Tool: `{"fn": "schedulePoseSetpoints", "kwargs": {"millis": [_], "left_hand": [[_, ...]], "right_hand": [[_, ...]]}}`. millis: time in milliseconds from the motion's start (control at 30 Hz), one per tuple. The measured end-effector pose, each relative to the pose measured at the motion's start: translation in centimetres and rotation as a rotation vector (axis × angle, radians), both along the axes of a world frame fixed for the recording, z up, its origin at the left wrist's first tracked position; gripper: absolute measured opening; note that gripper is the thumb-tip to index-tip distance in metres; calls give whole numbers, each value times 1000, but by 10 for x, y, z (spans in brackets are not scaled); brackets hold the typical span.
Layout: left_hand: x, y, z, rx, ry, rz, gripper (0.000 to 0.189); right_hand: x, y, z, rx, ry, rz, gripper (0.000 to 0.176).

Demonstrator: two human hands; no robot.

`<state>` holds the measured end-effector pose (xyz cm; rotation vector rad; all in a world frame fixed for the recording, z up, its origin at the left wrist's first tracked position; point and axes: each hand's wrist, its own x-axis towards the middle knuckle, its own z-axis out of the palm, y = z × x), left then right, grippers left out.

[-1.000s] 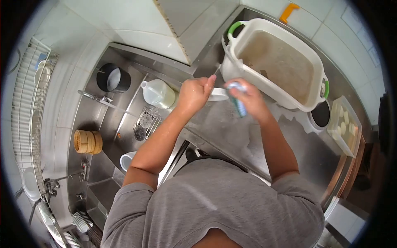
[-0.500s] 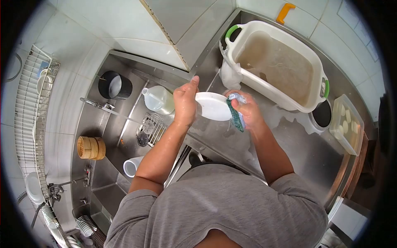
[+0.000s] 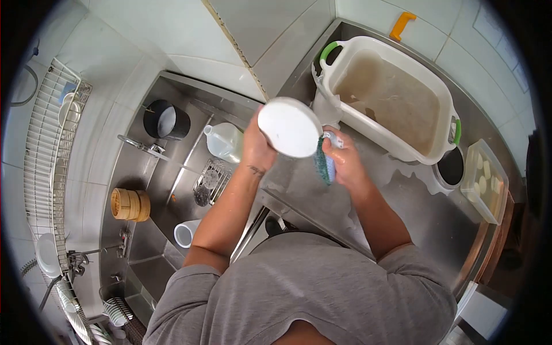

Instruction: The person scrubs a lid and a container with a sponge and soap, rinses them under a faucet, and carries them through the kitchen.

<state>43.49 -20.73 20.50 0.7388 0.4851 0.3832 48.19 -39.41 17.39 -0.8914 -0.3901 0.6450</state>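
Note:
My left hand grips a white plate by its left edge, the round face tilted up toward me. Its fingers are mostly hidden behind the plate. In my right hand is a scouring sponge with a dark green scrubbing side and a pale cloth-like bundle against it. The sponge sits right at the plate's right rim. Both hands are above the wet steel counter, just in front of a large white tub of murky water with green handles.
Left of me the steel sink holds a plastic jug, a dark pot, a wire rack and a white container. A bamboo steamer stands near the faucet. A clear box is at right, a wire shelf at far left.
The plate has turned from a slanted, edge-on pose to show its broad round face and has come up slightly. My right hand with the sponge has shifted little.

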Motion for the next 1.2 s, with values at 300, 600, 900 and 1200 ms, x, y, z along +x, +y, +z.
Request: {"fn": "schedulePoseSetpoints", "kwargs": {"millis": [300, 600, 900, 1200], "left_hand": [[-17, 15, 47, 629, 39, -160, 34], [-33, -28, 23, 1412, 139, -184, 50], [-33, -21, 32, 717, 45, -65, 49], [-35, -39, 29, 1456, 177, -258, 46]], "right_hand": [[-6, 0, 21, -1, -128, 127, 30], [4, 14, 36, -521, -444, 165, 26], [8, -12, 27, 12, -119, 334, 32], [3, 1, 35, -534, -477, 187, 39]]}}
